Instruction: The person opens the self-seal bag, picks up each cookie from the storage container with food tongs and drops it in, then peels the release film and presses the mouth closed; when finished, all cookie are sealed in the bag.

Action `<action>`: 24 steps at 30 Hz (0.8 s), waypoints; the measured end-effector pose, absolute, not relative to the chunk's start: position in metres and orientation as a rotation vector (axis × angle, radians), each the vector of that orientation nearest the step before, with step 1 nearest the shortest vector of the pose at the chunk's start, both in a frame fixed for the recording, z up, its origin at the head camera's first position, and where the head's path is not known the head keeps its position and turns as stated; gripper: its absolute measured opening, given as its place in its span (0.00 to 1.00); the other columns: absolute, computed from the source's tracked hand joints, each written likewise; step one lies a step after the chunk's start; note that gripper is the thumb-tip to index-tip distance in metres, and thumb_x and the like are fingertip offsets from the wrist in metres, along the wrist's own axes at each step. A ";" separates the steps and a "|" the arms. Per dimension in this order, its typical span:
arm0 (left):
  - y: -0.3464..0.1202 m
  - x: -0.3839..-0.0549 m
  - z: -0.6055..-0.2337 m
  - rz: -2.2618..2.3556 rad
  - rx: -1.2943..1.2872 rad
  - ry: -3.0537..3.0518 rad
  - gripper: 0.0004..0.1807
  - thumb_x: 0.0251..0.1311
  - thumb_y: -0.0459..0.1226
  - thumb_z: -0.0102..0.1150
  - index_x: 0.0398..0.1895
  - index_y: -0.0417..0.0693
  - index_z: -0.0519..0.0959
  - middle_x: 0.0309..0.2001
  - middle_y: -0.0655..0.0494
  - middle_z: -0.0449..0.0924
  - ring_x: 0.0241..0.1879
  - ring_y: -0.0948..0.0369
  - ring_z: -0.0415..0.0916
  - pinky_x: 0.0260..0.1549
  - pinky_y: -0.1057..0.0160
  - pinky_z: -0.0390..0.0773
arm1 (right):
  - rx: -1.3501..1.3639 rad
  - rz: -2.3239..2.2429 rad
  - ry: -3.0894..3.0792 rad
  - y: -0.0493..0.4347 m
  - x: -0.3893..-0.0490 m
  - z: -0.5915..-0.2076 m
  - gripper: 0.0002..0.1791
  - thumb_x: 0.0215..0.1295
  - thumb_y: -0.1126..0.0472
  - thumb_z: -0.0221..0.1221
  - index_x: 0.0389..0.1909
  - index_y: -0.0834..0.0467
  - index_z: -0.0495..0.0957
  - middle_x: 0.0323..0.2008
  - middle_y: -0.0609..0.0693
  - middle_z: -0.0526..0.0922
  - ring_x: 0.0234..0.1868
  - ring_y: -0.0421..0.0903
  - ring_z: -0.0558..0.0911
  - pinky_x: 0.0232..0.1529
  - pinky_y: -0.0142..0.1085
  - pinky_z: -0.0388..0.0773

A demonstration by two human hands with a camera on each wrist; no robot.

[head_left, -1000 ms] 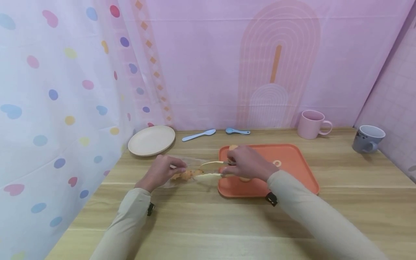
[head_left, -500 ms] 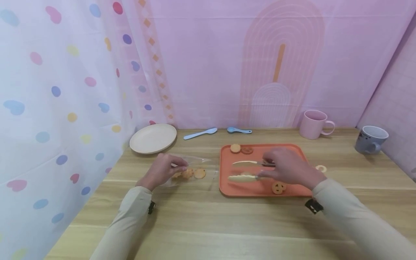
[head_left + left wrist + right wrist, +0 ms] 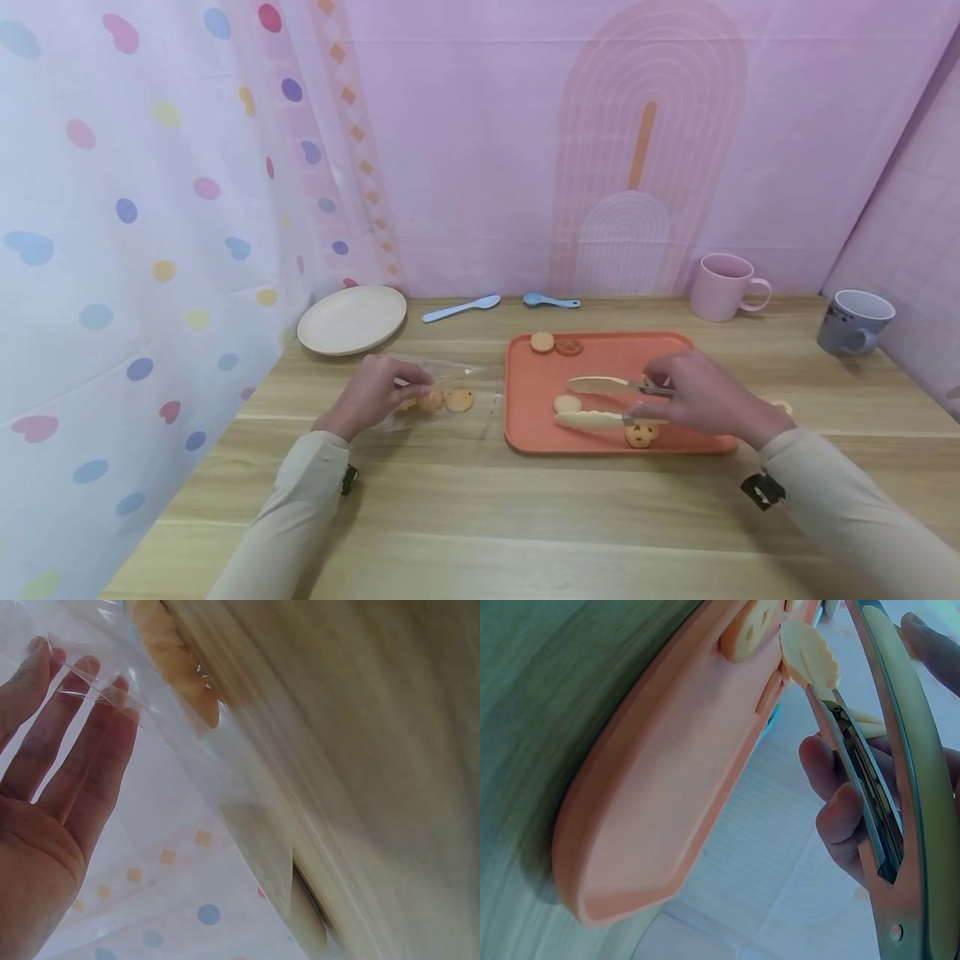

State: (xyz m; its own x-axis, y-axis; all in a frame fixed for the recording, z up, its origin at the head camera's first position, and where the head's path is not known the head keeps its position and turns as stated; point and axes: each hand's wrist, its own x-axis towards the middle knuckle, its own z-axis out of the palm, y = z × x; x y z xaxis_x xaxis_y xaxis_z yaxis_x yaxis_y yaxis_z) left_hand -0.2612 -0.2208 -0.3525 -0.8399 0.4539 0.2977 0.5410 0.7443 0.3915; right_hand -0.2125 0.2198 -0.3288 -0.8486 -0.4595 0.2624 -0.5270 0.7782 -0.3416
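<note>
In the head view, my left hand (image 3: 371,393) pinches the edge of a clear plastic bag (image 3: 450,369) lying left of the orange tray (image 3: 536,379). Several cookies (image 3: 460,400) are inside it. Thin film runs between thumb and fingers in the left wrist view. My right hand (image 3: 705,398) holds metal tongs (image 3: 600,386) with cream tips, spread apart over the tray. A round cookie (image 3: 567,404) lies on the tray beside the lower tip. Under the lower arm sits a cookie with cut-out holes (image 3: 641,434). At the far rim are a plain cookie (image 3: 542,342) and a brown one (image 3: 568,347).
A cream plate (image 3: 352,321) stands at the back left. Two blue spoons (image 3: 461,309) lie along the back edge of the wooden table (image 3: 450,517). Back right stand a pink mug (image 3: 720,289) and a grey mug (image 3: 855,321).
My right hand has moved the tongs rightward from the bag's mouth to above the tray. A round cookie now shows in the bag near its mouth. My left hand stays on the bag.
</note>
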 end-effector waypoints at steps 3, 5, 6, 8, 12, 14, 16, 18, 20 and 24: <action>-0.221 -0.261 -0.353 -0.714 -0.799 -2.748 0.06 0.58 0.35 0.70 0.37 0.42 0.89 0.39 0.49 0.91 0.44 0.52 0.89 0.41 0.58 0.89 | 0.799 0.624 -2.794 0.220 -0.212 -0.330 0.25 0.53 0.44 0.74 0.17 0.52 0.70 0.17 0.39 0.64 0.22 0.34 0.63 0.22 0.27 0.58; -0.221 -0.260 -0.354 -0.723 -0.804 -2.735 0.06 0.57 0.34 0.70 0.37 0.42 0.89 0.39 0.49 0.91 0.43 0.52 0.89 0.40 0.58 0.89 | 0.811 0.631 -2.782 0.221 -0.211 -0.331 0.23 0.53 0.45 0.74 0.17 0.51 0.71 0.17 0.39 0.67 0.22 0.34 0.64 0.22 0.26 0.61; -0.222 -0.260 -0.355 -0.716 -0.813 -2.724 0.06 0.56 0.33 0.70 0.36 0.42 0.89 0.38 0.48 0.91 0.43 0.52 0.89 0.39 0.58 0.89 | 0.818 0.635 -2.775 0.221 -0.211 -0.332 0.22 0.53 0.46 0.74 0.18 0.50 0.71 0.17 0.39 0.68 0.22 0.34 0.65 0.22 0.26 0.62; -0.222 -0.261 -0.355 -0.717 -0.817 -2.713 0.05 0.56 0.32 0.71 0.36 0.42 0.89 0.38 0.48 0.91 0.42 0.51 0.89 0.38 0.58 0.89 | 0.833 0.632 -2.755 0.220 -0.210 -0.332 0.21 0.53 0.47 0.74 0.18 0.49 0.72 0.17 0.38 0.70 0.22 0.34 0.66 0.22 0.26 0.64; -0.223 -0.261 -0.356 -0.705 -0.809 -2.730 0.05 0.56 0.33 0.71 0.36 0.42 0.89 0.38 0.48 0.91 0.42 0.52 0.89 0.39 0.58 0.89 | 0.848 0.602 -2.723 0.220 -0.210 -0.334 0.21 0.54 0.48 0.74 0.17 0.48 0.71 0.16 0.37 0.69 0.22 0.33 0.66 0.22 0.26 0.63; -0.223 -0.261 -0.355 -0.711 -0.796 -2.751 0.06 0.57 0.34 0.70 0.37 0.43 0.89 0.39 0.48 0.91 0.43 0.52 0.89 0.40 0.58 0.89 | 0.854 0.596 -2.712 0.219 -0.210 -0.334 0.21 0.54 0.48 0.74 0.17 0.48 0.71 0.16 0.37 0.69 0.21 0.32 0.65 0.21 0.26 0.63; -0.222 -0.261 -0.355 -0.708 -0.790 -2.767 0.06 0.58 0.35 0.70 0.37 0.43 0.89 0.39 0.49 0.91 0.43 0.53 0.89 0.41 0.58 0.89 | 0.858 0.603 -2.704 0.219 -0.210 -0.334 0.21 0.54 0.48 0.74 0.16 0.48 0.70 0.16 0.37 0.68 0.21 0.32 0.65 0.21 0.25 0.62; -0.222 -0.260 -0.355 -0.705 -0.788 -2.775 0.06 0.58 0.35 0.70 0.38 0.44 0.89 0.39 0.49 0.91 0.43 0.53 0.89 0.41 0.58 0.89 | 0.865 0.615 -2.691 0.218 -0.210 -0.334 0.22 0.54 0.48 0.74 0.16 0.48 0.69 0.15 0.37 0.66 0.20 0.32 0.64 0.20 0.25 0.61; -0.222 -0.260 -0.354 -0.705 -0.787 -2.777 0.06 0.58 0.36 0.70 0.37 0.44 0.89 0.39 0.50 0.91 0.44 0.53 0.89 0.41 0.58 0.89 | 0.880 0.625 -2.663 0.216 -0.211 -0.334 0.23 0.54 0.49 0.74 0.16 0.48 0.68 0.15 0.36 0.64 0.20 0.31 0.63 0.20 0.25 0.59; -0.222 -0.261 -0.354 -0.707 -0.784 -2.770 0.06 0.58 0.36 0.70 0.37 0.44 0.89 0.39 0.49 0.91 0.44 0.53 0.89 0.41 0.58 0.89 | 0.926 0.631 -2.569 0.209 -0.214 -0.332 0.23 0.53 0.51 0.75 0.15 0.48 0.68 0.15 0.36 0.61 0.19 0.30 0.61 0.20 0.25 0.58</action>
State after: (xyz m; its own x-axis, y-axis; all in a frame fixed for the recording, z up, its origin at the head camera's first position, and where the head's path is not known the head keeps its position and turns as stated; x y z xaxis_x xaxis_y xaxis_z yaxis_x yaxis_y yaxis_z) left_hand -0.2609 -0.2220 -0.3542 -0.8454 0.4487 0.2898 0.5327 0.7482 0.3956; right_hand -0.2143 0.2090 -0.3316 -0.7312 -0.5136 0.4489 -0.6632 0.6894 -0.2913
